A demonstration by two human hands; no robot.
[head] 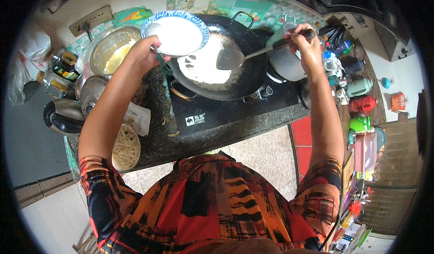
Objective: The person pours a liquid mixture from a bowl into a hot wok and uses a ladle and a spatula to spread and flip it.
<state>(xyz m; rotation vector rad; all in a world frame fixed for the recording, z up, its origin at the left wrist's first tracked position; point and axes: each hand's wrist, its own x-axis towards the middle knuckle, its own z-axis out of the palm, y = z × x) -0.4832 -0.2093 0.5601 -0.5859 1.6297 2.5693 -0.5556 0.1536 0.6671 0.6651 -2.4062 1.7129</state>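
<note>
My left hand grips the near left rim of a white bowl with a blue patterned border. What looks like a spoon's bowl rests inside it; glare hides what else it contains. The bowl is held over the left side of a black wok on the gas hob. In my right hand is the dark handle of a metal wok spatula. Its blade lies over a bright white layer spread across the wok's bottom.
Left of the wok stand a metal basin with pale residue, a kettle and a bowl of pale shreds. A lidded pot is close on the right. Jugs and bottles line the right counter.
</note>
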